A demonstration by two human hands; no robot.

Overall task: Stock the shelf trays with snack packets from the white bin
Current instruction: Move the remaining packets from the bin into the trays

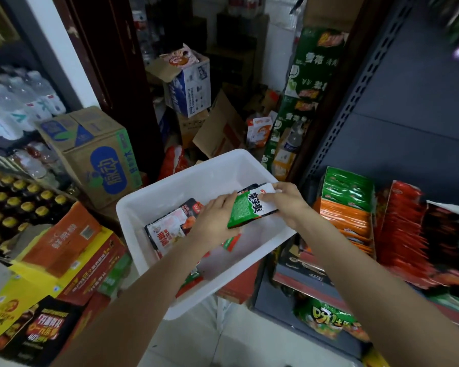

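The white bin (170,186) fills the centre, with the shelf trays (347,207) at three o'clock already packed with upright green and orange packets, so any new stock must slot in edge-on. Over the bin, both hands square up a green snack packet (245,210), probably for that fit. The left hand (217,215) grasps its lower edge at seven o'clock; the right hand (286,201) pinches its top at two o'clock.

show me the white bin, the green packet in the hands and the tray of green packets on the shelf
white bin (196,165): head view, far rim
green packet (245,211): head view, printed front
tray of green packets (348,188): head view, packet tops
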